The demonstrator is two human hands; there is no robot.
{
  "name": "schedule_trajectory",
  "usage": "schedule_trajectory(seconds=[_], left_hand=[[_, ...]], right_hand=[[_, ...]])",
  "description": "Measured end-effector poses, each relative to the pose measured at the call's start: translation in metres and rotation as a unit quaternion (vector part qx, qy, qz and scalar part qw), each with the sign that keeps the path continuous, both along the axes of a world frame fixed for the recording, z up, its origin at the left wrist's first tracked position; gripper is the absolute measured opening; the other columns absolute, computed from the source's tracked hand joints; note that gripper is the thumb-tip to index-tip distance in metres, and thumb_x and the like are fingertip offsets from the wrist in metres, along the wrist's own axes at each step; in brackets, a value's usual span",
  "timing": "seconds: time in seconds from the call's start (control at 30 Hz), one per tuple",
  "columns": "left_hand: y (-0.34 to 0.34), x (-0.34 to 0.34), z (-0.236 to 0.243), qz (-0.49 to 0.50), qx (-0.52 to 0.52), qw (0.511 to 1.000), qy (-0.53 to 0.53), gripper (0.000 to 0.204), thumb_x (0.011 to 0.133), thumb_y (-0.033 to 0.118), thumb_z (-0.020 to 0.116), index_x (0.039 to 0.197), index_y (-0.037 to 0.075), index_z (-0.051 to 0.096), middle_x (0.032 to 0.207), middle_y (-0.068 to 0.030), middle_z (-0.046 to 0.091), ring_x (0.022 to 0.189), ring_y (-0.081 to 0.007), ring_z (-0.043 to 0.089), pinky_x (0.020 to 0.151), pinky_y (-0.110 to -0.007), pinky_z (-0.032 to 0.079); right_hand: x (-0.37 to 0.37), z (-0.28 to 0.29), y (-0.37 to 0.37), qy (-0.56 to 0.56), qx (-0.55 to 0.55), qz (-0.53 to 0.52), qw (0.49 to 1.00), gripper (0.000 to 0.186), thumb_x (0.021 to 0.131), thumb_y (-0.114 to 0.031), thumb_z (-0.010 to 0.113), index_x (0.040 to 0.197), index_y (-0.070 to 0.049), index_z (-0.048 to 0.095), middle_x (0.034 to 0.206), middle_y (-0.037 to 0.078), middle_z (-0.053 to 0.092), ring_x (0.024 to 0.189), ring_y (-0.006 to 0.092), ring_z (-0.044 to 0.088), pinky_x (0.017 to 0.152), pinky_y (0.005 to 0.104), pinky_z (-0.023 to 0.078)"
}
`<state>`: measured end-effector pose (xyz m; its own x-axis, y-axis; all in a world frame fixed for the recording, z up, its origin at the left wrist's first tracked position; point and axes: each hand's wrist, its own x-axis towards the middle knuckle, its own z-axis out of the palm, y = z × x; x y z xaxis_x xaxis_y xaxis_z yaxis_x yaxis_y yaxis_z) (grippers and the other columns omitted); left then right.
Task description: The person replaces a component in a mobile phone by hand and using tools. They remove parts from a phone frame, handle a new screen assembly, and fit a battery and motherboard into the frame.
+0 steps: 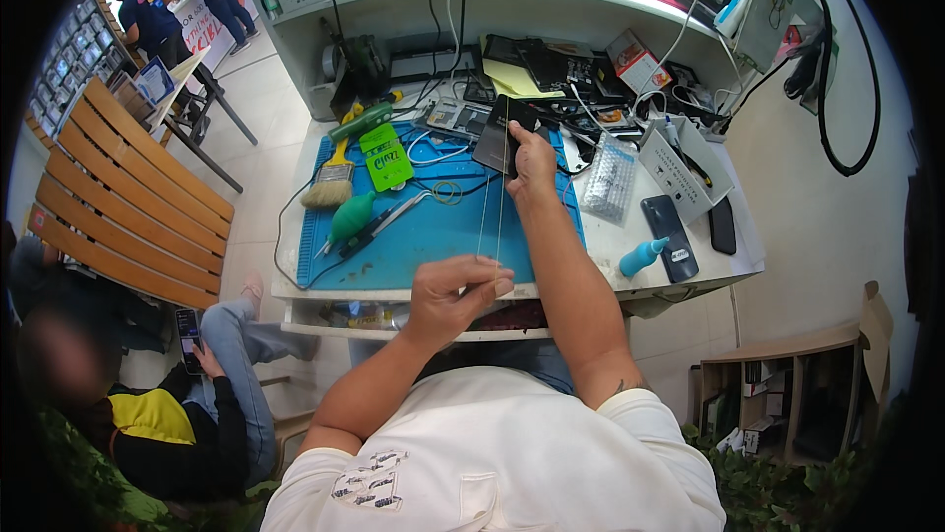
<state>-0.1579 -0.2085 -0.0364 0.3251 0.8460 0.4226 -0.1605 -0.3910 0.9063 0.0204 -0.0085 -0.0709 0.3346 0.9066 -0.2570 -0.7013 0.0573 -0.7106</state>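
Observation:
My right hand (533, 160) grips a dark phone (489, 145), tilted above the far part of the blue work mat (448, 247). Nearer to me, my left hand (456, 298) is closed in a pinch on a thin, pale rubber band (500, 227). The band runs stretched in two strands from the phone to my left fingers. More rubber bands (447, 193) lie loose on the mat, beside tweezers (399, 209). A green air blower (351, 217), a wide brush (331, 183) and a bright green box (385, 157) sit at the mat's left.
On the right are a light-blue bottle (644, 256), a phone (670, 237), bubble wrap (609, 176) and a white box (686, 167). Phone parts and cables crowd the back. Below the desktop a drawer (345, 315) stands partly open. A person (187, 414) sits at left, holding a phone.

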Motion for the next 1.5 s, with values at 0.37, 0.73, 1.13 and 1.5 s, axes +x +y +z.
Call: schedule_trajectory(seconds=[0.37,0.73,1.13,1.5], left_hand=[[0.000,0.004,-0.003,0.019,0.006,0.999,-0.032,0.008,0.087,0.000,0.083,0.094,0.001,0.081,0.065,-0.0056,0.068,0.061,-0.0110,0.062,0.089,-0.039,0.058],[-0.005,-0.004,-0.015,0.011,-0.162,0.982,-0.092,0.008,0.093,0.009,0.080,0.099,0.002,0.080,0.073,-0.0062,0.069,0.062,-0.0123,0.063,0.079,-0.037,0.056],[0.038,-0.009,-0.018,-0.280,-0.313,0.606,-0.675,0.047,0.110,0.039,0.052,0.153,0.020,0.054,0.138,-0.0086,0.070,0.116,-0.0220,0.072,0.102,-0.040,0.057],[0.088,-0.037,-0.013,-0.236,-0.398,0.606,-0.647,0.065,0.111,0.036,0.049,0.157,-0.006,0.028,0.162,-0.0243,0.038,0.145,-0.0333,0.048,0.098,-0.044,0.063]], right_hand=[[-0.002,0.011,-0.004,0.007,-0.009,0.001,1.000,0.015,0.094,-0.016,0.074,0.099,-0.006,0.063,0.090,0.006,0.068,0.073,0.0211,0.068,0.062,0.0379,0.054],[-0.006,0.024,-0.006,0.040,0.001,-0.006,0.999,0.012,0.096,-0.015,0.073,0.095,-0.003,0.070,0.089,0.007,0.072,0.071,0.0222,0.070,0.062,0.0393,0.057],[-0.041,0.044,-0.007,0.147,0.113,-0.141,0.972,0.017,0.098,-0.013,0.070,0.109,-0.003,0.063,0.099,0.009,0.070,0.083,0.0220,0.071,0.074,0.0379,0.060],[-0.069,0.044,-0.033,0.016,0.271,-0.133,0.953,0.015,0.104,-0.015,0.068,0.114,-0.005,0.066,0.105,0.000,0.071,0.090,0.0075,0.062,0.082,0.0238,0.049]])
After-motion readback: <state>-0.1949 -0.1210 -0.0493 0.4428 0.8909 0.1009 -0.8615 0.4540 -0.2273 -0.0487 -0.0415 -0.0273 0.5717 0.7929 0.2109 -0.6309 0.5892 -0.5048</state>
